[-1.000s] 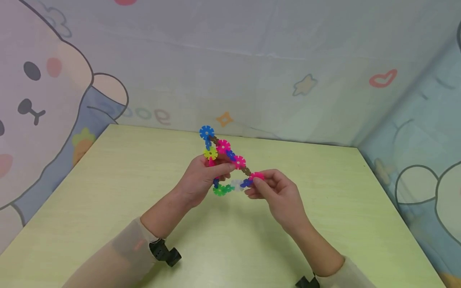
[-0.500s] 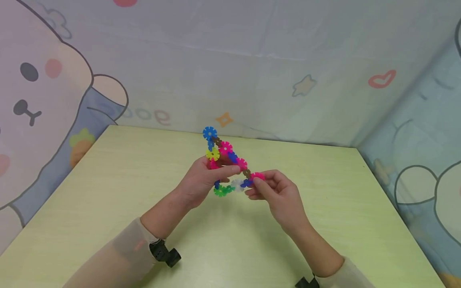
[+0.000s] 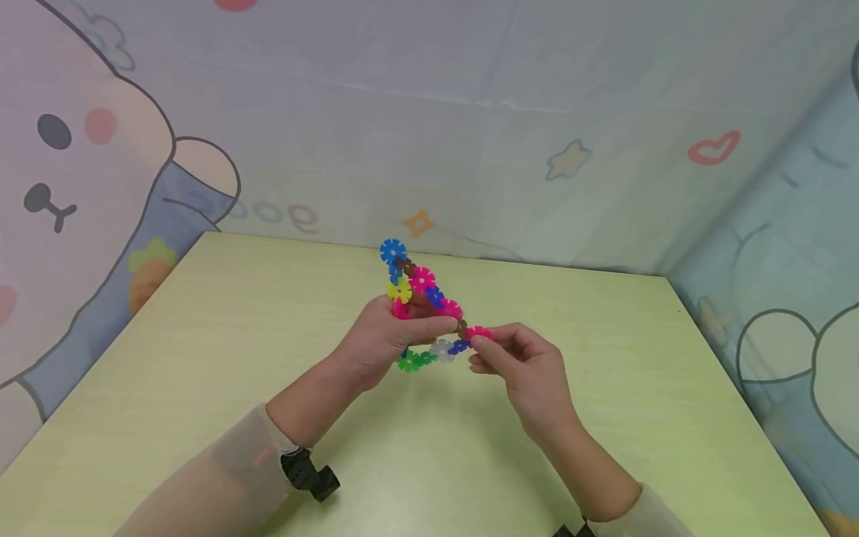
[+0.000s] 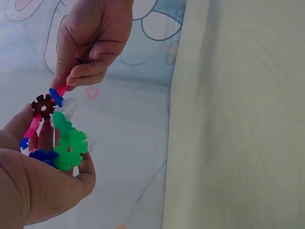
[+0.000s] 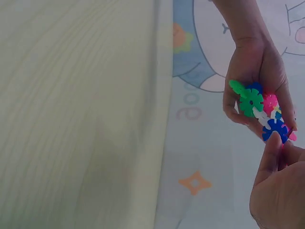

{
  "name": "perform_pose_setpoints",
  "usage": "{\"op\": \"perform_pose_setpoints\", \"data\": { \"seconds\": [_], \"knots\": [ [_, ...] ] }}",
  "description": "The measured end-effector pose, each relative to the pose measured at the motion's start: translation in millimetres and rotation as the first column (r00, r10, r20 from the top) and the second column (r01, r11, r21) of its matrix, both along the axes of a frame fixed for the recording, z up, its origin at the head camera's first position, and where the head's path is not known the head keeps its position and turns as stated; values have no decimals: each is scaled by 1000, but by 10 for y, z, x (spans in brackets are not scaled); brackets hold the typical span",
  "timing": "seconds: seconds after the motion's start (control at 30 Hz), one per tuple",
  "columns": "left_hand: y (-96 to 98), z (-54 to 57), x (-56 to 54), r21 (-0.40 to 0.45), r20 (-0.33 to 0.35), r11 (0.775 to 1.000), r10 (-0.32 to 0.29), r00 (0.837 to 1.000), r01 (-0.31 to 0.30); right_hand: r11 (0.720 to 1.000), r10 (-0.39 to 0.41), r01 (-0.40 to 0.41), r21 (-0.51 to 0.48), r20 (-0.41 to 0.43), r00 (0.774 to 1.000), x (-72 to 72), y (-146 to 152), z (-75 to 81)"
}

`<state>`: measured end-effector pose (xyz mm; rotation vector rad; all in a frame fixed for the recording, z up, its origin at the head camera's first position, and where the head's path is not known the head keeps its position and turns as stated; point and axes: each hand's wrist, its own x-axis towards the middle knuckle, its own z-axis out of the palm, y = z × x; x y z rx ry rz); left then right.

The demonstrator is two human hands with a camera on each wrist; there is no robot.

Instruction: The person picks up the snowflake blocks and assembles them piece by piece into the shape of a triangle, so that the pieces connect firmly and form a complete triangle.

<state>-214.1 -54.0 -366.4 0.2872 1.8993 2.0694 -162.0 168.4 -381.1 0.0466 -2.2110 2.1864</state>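
Observation:
A loop of interlocking plastic snowflake discs is held up above the table in both hands. Its far end is a light blue disc (image 3: 392,251), with a yellow disc (image 3: 400,289) and a pink disc (image 3: 423,280) nearer. My left hand (image 3: 369,339) grips the loop's left part, thumb reaching across to the brown disc (image 4: 43,108). At the right corner, my right hand (image 3: 533,377) pinches a pink disc (image 3: 479,333) between thumb and fingers, beside a dark blue disc (image 5: 275,131). A clear disc (image 3: 441,350) and a green disc (image 4: 71,149) run along the near side. Left fingers hide some discs.
The pale wooden table (image 3: 221,321) spreads out below the hands. Behind it hangs a cartoon-printed cloth (image 3: 470,112), with another printed cloth (image 3: 792,246) at the right. A black wrist camera (image 3: 309,475) is strapped at the left sleeve.
My left thumb has slid right along the chain to the brown disc. The loop's far end has shifted slightly right and down. My right hand has moved slightly and still pinches the pink disc.

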Motion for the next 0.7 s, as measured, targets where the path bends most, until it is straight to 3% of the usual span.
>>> {"op": "perform_pose_setpoints", "data": {
  "seconds": [0.47, 0.7],
  "knots": [
    [56, 7, -6, -78, 11, 997, 20, 1000, -19, 993, -37, 45, -113, 75, 997, 2, -35, -8],
    [31, 38, -54, -152, 3, 988, -29, 1000, 29, 995, 63, -53, -85, 123, 990, -39, 13, -47]
  ]
}}
